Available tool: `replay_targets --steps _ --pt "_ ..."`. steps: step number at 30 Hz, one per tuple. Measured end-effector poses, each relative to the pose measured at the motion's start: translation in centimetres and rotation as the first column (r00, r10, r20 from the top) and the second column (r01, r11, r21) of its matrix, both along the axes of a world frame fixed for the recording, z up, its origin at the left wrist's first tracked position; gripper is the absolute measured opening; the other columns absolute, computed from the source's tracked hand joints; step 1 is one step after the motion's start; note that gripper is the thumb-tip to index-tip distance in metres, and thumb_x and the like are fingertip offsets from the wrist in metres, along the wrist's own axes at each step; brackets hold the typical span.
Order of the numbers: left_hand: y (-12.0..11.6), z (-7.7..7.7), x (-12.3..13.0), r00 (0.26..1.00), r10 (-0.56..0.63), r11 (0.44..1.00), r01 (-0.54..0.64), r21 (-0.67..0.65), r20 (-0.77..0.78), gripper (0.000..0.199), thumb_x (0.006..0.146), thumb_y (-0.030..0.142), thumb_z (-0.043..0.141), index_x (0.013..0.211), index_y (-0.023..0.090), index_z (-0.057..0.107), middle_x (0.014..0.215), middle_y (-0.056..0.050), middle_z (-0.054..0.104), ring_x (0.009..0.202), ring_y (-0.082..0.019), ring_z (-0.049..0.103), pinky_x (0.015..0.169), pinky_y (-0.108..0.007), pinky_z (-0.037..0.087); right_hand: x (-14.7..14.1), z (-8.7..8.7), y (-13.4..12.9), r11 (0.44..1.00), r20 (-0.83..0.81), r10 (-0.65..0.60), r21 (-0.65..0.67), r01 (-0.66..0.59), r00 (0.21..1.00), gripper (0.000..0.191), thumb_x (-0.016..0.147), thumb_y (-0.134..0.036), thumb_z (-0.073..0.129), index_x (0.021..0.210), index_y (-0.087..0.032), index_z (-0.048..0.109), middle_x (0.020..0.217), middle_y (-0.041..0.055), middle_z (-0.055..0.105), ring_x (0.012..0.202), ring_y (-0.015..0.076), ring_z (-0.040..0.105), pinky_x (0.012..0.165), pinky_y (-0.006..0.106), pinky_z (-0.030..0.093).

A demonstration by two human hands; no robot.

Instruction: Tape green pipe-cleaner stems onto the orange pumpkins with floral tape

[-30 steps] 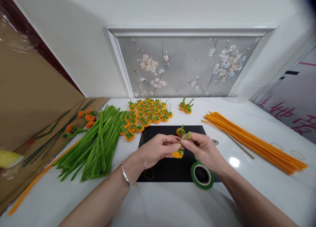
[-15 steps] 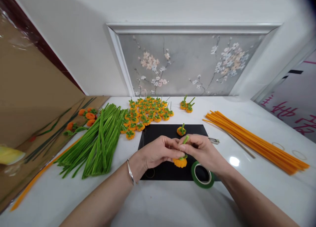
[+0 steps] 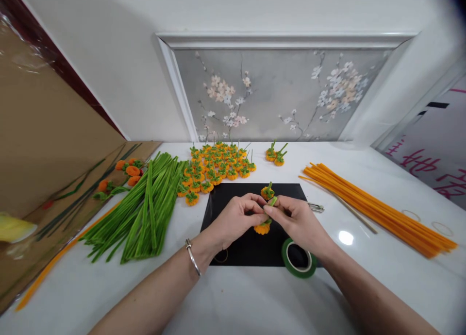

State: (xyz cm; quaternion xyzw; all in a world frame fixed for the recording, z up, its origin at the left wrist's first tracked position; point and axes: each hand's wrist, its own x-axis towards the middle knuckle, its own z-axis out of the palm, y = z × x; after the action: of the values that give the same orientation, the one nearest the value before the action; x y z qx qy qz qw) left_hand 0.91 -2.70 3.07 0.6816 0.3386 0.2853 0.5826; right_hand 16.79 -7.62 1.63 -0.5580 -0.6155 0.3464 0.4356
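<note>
Orange ornament held over black mat
Left hand pinches its top, likely for steadiness; right hand grips the stem

Left hand holding orange pumpkin, right hand pinching green stem; black mat beneath.

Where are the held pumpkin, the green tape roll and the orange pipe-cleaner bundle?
Held pumpkin point(image 3: 262, 229), head view: its orange body.
Green tape roll point(image 3: 300, 274), head view: its near green edge.
Orange pipe-cleaner bundle point(image 3: 371, 207), head view: its middle.
</note>
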Motion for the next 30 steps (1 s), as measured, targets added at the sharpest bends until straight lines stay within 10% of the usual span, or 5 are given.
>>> replay_targets --steps 18,30 --pt "-0.3 -0.6 0.4 0.968 0.214 0.957 -0.181 0.224 -0.131 0.012 0.066 0.016 0.067 0.056 0.013 0.061 0.099 -0.003 0.050 0.075 -0.011 0.055 0.062 -0.023 0.042 0.2 0.4 -0.1 0.997 0.077 0.056 0.042 -0.060 0.995 0.021 0.088 -0.030 0.047 0.072 -0.018 0.053 0.062 -0.0033 0.043 0.056 0.0112 0.035 0.053 0.024 0.029" --pt "1.1 -0.4 -0.7 0.985 -0.172 0.984 0.171 -0.053 -0.016 0.010 0.073 0.021 0.066 0.076 0.016 0.074 0.102 -0.006 0.059 0.092 -0.017 0.056 0.085 -0.030 0.042 0.5 0.5 0.0 0.984 0.024 0.172 0.049 -0.173 0.985 0.022 0.088 -0.029 0.049 0.072 -0.017 0.058 0.065 -0.0014 0.050 0.060 0.0115 0.040 0.055 0.023 0.033"
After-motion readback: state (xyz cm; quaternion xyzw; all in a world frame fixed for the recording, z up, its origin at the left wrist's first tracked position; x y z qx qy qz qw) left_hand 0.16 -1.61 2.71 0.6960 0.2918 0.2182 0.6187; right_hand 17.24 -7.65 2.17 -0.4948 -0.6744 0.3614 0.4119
